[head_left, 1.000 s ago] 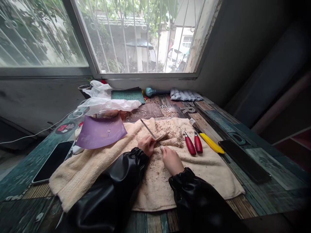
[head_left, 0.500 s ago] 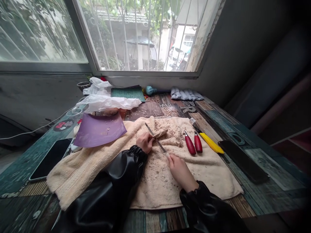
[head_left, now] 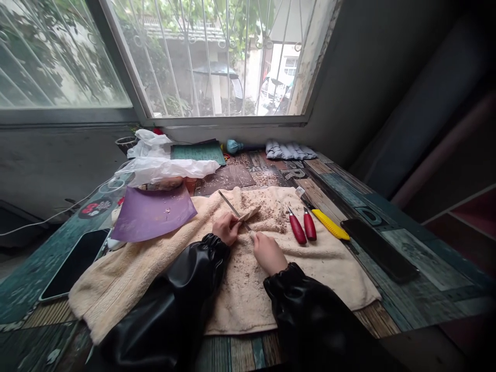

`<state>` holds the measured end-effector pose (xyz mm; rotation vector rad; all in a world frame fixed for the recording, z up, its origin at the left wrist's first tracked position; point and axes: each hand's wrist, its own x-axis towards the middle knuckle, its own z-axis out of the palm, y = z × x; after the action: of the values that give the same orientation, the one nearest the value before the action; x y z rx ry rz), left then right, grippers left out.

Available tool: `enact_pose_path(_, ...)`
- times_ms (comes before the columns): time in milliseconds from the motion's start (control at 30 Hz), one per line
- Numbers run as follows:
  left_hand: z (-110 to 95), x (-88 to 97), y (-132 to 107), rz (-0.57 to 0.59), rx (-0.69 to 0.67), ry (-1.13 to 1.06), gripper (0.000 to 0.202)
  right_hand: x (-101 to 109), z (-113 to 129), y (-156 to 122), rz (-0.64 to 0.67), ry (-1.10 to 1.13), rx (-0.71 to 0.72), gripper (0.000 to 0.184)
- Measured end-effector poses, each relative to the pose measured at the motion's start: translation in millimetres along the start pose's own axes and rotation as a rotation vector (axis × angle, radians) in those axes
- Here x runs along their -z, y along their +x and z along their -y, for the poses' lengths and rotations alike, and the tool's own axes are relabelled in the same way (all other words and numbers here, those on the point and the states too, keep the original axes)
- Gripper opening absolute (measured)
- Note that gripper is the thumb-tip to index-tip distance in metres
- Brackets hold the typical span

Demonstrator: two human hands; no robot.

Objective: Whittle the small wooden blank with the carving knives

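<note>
My left hand is closed on a small pointed piece of wood over a beige towel. In my right hand is the end of a long thin metal file, which crosses the wood and points away to the left. Shavings and dust lie on the towel around both hands. To the right rest two red-handled carving knives, with a yellow-handled tool beside them.
A purple sheet, probably sandpaper, overlaps the towel's left side. Farther left lies a tablet or phone; a dark phone lies at right. White plastic bags, a green mat and a grey quilted pad sit toward the window.
My right hand has pushed the file forward and left across the wood, coming closer to my left hand. My left hand keeps its hold. The whole view has shifted slightly.
</note>
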<state>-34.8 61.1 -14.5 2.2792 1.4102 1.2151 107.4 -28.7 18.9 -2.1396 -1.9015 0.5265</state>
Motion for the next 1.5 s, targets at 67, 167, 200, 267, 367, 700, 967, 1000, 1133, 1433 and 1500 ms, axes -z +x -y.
enact_pose_path(67,0,-0.1,0,-0.018,0.02,0.02,0.009,-2,-2,-2,0.01,0.008,0.004,0.032)
enact_pose_path(167,-1,0.2,-1,-0.004,0.004,0.023,0.009,-2,-3,-4,0.009,0.022,-0.013,0.032)
enact_pose_path(200,-2,0.4,-2,0.008,-0.007,0.016,0.009,-2,-2,-2,0.012,0.015,-0.017,0.032)
enact_pose_path(267,-3,0.7,-3,0.034,-0.023,0.002,0.009,-1,4,4,0.012,0.017,-0.016,0.036)
enact_pose_path(367,-6,0.4,-6,0.056,-0.024,-0.007,0.01,-2,11,10,0.011,0.036,-0.019,0.036)
enact_pose_path(700,-14,-6.3,-10,0.123,-0.062,-0.103,0.007,-6,0,-3,-0.015,-0.019,-0.051,0.033)
enact_pose_path(967,-13,-7.6,-8,0.099,0.042,-0.164,0.013,0,6,6,-0.067,-0.082,-0.062,0.035)
enact_pose_path(1000,-13,-7.1,-8,0.095,0.068,-0.188,0.014,0,7,6,-0.069,-0.084,-0.064,0.035)
enact_pose_path(1133,-17,-3.7,-7,0.092,0.167,-0.292,0.017,2,10,5,-0.082,-0.113,-0.073,0.035)
enact_pose_path(1433,-20,-2.1,-6,0.01,0.033,-0.202,0.014,-7,5,9,-0.231,0.011,0.007,0.035)
enact_pose_path(1500,-21,-2.3,-8,-0.019,-0.01,-0.129,0.013,-6,4,10,-0.294,-0.003,-0.001,0.035)
